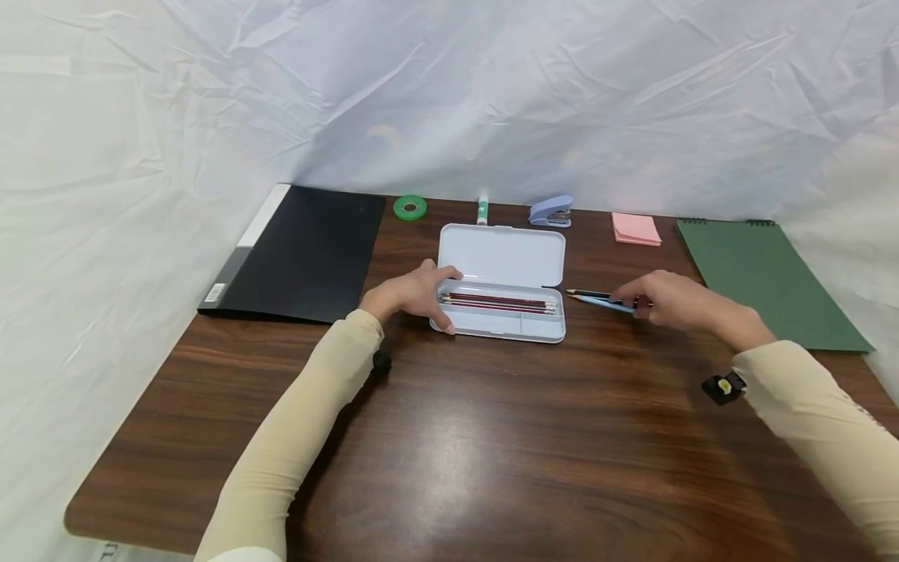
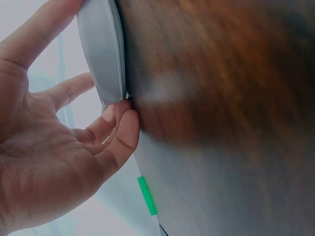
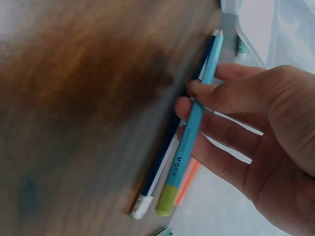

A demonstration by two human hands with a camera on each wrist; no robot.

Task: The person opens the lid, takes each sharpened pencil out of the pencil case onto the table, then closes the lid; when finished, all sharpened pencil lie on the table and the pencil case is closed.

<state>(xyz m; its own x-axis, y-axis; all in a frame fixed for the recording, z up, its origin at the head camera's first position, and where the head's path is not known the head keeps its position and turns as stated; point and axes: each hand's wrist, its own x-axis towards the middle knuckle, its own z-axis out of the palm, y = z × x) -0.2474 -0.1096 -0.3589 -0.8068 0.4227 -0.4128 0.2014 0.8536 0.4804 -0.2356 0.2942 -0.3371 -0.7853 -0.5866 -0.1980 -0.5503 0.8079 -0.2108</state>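
A pale pencil case [image 1: 474, 321] lies on the table with its lid [image 1: 502, 255] tipped back. Several dark red pencils [image 1: 495, 303] rest in its rear compartment. My left hand [image 1: 420, 293] grips the left end of the case, thumb at the front edge and index finger near the hinge. Right of the case, my right hand [image 1: 663, 297] pinches a light blue pencil [image 3: 189, 142] with a yellow-green end. A dark pencil [image 3: 160, 160] with a white eraser runs alongside it at the fingertips. Both point toward the case, low over the table.
Along the back stand or lie a green tape roll [image 1: 410, 207], a glue stick [image 1: 482, 211], a light purple stapler [image 1: 551, 211] and pink sticky notes [image 1: 635, 228]. A black folder [image 1: 309, 250] lies left, a green spiral notebook [image 1: 765, 281] right. White sheeting [image 1: 449, 94] hangs behind.
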